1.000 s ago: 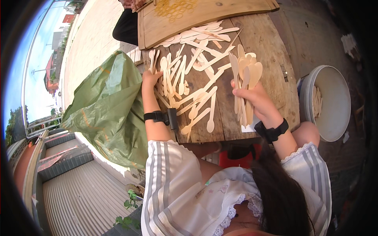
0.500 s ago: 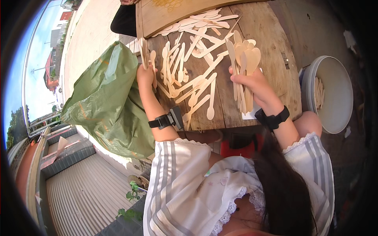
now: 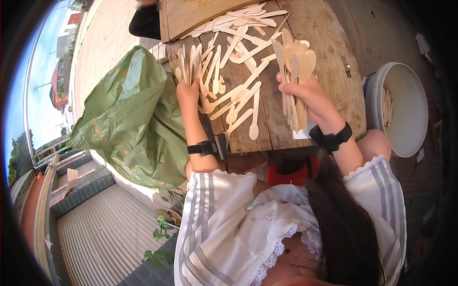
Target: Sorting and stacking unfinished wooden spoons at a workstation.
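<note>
Clock directions: 12 o'clock is the top of the view. The right hand [image 3: 312,97] is wrapped around a large bundle of wooden spoons [image 3: 299,64], bowls toward 12 o'clock, handles toward 6. The left hand [image 3: 188,91] grasps a smaller bundle of wooden spoons [image 3: 192,61], bowls also toward 12.

Loose wooden pieces [image 3: 241,101] lie between the hands, extending to 12 o'clock. A narrow bare strip of table [image 3: 324,40] separates them from the right hand; wider bare wood lies from 1 to 3 o'clock of that hand, up to the table's right edge. The near edge is at 6 o'clock of the right hand. The left hand is near the left edge, where a green sheet [image 3: 136,119] spreads at 8 o'clock.

Count: two held bundles; one sheet; one wooden board [image 3: 191,21] at 12 o'clock of the left hand; one white bucket [image 3: 411,102] at 3 o'clock of the right hand, containing wooden pieces. Individual spoons overlap and cannot be counted.
</note>
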`<state>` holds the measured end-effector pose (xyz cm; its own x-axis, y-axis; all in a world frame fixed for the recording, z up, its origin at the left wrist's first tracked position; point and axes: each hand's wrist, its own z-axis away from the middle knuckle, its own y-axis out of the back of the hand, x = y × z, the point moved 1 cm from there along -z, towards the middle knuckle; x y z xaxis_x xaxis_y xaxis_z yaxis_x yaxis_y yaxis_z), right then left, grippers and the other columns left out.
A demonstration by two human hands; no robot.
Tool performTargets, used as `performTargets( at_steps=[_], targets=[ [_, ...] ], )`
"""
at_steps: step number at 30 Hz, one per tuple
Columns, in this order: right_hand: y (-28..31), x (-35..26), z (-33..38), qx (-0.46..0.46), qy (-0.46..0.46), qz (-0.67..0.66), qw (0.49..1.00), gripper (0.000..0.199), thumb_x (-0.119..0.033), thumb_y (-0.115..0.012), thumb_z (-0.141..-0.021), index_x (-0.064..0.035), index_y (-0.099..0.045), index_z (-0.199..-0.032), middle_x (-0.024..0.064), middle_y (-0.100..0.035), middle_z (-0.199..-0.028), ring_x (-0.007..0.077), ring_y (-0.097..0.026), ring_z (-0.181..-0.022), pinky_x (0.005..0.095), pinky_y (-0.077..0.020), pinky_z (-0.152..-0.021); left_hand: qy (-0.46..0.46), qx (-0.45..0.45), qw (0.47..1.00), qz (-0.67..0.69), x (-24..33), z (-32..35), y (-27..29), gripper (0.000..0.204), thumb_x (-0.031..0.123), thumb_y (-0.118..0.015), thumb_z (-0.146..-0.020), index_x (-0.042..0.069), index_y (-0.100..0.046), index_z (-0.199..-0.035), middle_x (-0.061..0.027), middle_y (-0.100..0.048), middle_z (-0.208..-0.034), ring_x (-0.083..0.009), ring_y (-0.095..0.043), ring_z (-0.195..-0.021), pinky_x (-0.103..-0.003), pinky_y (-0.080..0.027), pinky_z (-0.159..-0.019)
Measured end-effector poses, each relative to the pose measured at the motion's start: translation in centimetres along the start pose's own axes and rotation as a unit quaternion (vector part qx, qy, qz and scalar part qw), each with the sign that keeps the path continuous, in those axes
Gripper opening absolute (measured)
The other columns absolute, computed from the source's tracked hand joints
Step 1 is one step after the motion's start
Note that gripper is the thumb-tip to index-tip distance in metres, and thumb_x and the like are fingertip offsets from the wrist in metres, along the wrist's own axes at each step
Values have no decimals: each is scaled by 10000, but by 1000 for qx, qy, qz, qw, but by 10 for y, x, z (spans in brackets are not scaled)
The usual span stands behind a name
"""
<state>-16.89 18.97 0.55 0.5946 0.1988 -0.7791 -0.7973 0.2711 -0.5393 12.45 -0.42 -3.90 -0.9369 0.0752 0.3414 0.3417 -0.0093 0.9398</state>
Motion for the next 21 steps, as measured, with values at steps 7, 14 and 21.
performTargets(
  at_steps=[7, 14, 21],
  targets=[
    [-2, 2, -1, 2, 5, -3, 1000, 393, -74, -655, -759, -16, -516, -1122, 36, -573, -1021, 114, -534, -953, 259, -416, -848, 39, 6, 999, -6, -16, -12, -7, 315, 232, -688, -766, -53, -643, -892, -211, -664, -810, -351, -650, -804, -402, -489, -730],
    [-1, 2, -1, -2, 5, -6, 1000, 400, -75, -657, -759, -17, -516, -1128, 38, -573, -1029, 117, -533, -960, 261, -412, -858, 43, -1, 998, 45, -18, -15, -7, 358, 217, -668, -790, -69, -589, -990, -244, -646, -925, -409, -613, -896, -435, -471, -786],
    [0, -2, 1, -2, 13, -3, 1000, 392, -74, -655, -760, -18, -520, -1125, 38, -578, -1024, 115, -534, -961, 259, -415, -849, 58, 7, 998, -8, -24, -24, -5, 295, 226, -563, -842, -45, -623, -945, -189, -662, -854, -308, -641, -801, -384, -474, -718]
  ],
)
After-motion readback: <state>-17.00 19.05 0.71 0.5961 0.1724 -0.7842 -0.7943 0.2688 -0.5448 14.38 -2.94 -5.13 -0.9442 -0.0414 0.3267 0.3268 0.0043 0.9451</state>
